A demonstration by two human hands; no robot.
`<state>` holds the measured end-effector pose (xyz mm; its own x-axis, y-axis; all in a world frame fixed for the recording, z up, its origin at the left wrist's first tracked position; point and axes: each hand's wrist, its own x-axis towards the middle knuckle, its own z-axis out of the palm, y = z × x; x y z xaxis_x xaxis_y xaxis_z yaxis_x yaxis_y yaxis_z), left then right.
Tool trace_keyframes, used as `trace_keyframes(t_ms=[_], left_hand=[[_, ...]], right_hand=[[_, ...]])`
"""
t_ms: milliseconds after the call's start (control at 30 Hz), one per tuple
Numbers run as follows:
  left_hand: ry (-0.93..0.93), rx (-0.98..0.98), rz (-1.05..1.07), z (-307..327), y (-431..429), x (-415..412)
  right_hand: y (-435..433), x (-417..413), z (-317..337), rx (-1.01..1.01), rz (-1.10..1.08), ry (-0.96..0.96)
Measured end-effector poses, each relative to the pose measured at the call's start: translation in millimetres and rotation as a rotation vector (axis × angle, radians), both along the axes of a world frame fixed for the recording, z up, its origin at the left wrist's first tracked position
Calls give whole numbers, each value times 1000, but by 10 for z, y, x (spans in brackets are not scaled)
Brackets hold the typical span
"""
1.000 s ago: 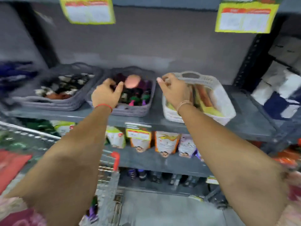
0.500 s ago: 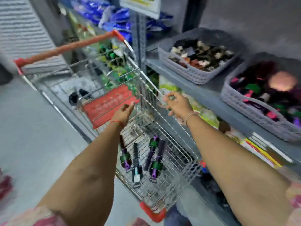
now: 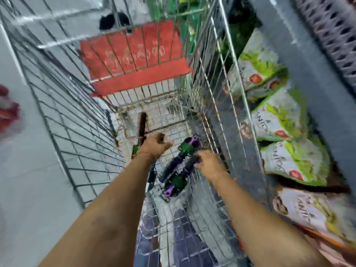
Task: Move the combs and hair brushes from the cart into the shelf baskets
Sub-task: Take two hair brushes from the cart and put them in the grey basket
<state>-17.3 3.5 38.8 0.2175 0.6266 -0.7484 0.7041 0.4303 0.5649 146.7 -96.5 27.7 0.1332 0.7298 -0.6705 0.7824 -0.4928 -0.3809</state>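
Several round hair brushes with black bristles and green and purple handles (image 3: 178,171) lie on the wire floor of the shopping cart (image 3: 215,97). Another black brush (image 3: 143,123) lies further left, its lower part hidden under my left hand (image 3: 155,147). That hand is low in the cart, thumb spread apart, right over this brush. My right hand (image 3: 210,165) is down beside the brush pile, its fingertips touching the end of one dark brush. Motion blur hides whether either hand has a grip.
The cart's red child-seat flap (image 3: 134,58) stands at the far end. Shelves with green and white pouches (image 3: 283,116) run along the right. A grey shelf basket's edge (image 3: 331,35) shows at the top right. Grey floor lies to the left.
My view swung from the shelf baskets down into the cart. Both hands dropped from the cart's rim to the brushes on its floor.
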Motion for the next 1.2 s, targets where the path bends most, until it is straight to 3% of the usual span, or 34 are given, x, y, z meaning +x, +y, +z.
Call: trace_keyframes(t_ms=[100, 233, 333, 367, 467, 667, 833, 900, 967, 1067, 1133, 1200], left_hand=[[159, 103, -177, -354, 60, 253], [189, 130, -379, -725, 82, 672], [307, 224, -568, -935, 2, 872], [331, 239, -575, -977, -3, 900], [302, 186, -534, -961, 71, 909], [213, -20, -309, -783, 193, 712], [-104, -155, 220, -537, 386, 337], [-178, -168, 363, -441, 411, 224], [-180, -180, 386, -390, 402, 168], [-199, -186, 412, -426, 369, 128], [-214, -199, 451, -480, 338, 101], [-231, -221, 494, -503, 347, 81]], right_hand=[[-56, -144, -279, -91, 623, -148], [-184, -296, -533, -121, 1030, -285], [-160, -367, -541, -236, 1427, -705], [-130, -377, -574, -219, 1446, -672], [-13, -344, -569, 74, 1379, -460], [147, -159, -162, 51, 1138, -245], [149, -232, -62, 90, 1322, -297], [150, -259, -100, 51, 1267, -295], [140, -234, -160, 10, 926, -172], [8, -109, -290, -19, 122, -33], [-174, -73, -406, -86, -90, -69], [-313, -113, -512, -137, -119, -97]])
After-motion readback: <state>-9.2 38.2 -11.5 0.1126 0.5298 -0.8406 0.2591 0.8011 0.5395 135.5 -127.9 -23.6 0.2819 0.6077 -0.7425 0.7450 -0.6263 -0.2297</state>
